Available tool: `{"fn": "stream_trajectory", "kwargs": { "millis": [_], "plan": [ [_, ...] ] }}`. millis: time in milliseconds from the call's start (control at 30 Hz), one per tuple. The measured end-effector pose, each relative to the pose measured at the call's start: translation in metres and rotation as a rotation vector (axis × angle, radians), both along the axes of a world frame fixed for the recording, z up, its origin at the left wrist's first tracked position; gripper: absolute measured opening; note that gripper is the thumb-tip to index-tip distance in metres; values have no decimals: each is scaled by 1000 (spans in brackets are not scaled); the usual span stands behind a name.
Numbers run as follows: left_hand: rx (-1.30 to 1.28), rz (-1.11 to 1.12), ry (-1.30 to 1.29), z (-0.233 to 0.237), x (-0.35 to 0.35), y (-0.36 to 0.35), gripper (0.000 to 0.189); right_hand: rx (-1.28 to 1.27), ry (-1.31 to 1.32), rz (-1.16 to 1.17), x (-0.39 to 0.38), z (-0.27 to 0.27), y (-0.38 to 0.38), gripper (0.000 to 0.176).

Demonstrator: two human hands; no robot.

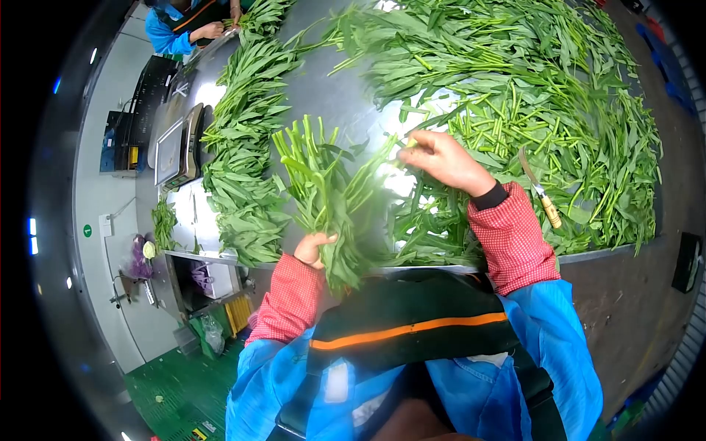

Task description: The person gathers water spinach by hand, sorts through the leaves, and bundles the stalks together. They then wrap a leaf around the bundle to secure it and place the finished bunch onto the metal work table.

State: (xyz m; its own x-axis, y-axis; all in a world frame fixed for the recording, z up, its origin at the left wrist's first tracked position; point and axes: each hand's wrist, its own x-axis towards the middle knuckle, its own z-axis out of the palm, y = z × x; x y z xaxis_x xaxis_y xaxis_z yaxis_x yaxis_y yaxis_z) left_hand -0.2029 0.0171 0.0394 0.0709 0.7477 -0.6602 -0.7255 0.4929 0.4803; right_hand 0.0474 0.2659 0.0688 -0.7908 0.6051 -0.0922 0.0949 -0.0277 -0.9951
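Observation:
My left hand (315,250) is wrapped round a bunch of leafy green stems (323,184), cut ends up and leaves hanging down by the table's front edge. To the right, my right hand (434,156) pinches the end of a thin green stem (388,152), which slants down toward the bunch. Beyond and right of it spreads a large heap of loose greens (500,66), with short cut stem pieces (507,128) lying on it. A curved knife with a wooden handle (548,206) rests on the heap, right of my right sleeve.
A row of greens (246,147) runs along the left of the metal table (312,81). Left of it stand a scale (173,153) and a small bunch (163,220). Another person's hands (212,31) are at the top left. Below is a shelf with a white bin (213,279).

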Motion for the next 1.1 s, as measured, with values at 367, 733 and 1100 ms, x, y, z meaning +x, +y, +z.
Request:
{"fn": "stream_trajectory", "kwargs": {
  "millis": [367, 733, 1100],
  "plan": [
    [7, 11, 6, -2, 4, -2, 45, -86, -25, -159, 2, -17, -15, 35],
    [-67, -11, 0, -9, 2, -5, 35, -499, 424, -124, 52, 17, 8, 37],
    [-107, -124, 85, 13, 16, 7, 45, 64, 117, -243, 16, 15, -1, 34]
  ]
}}
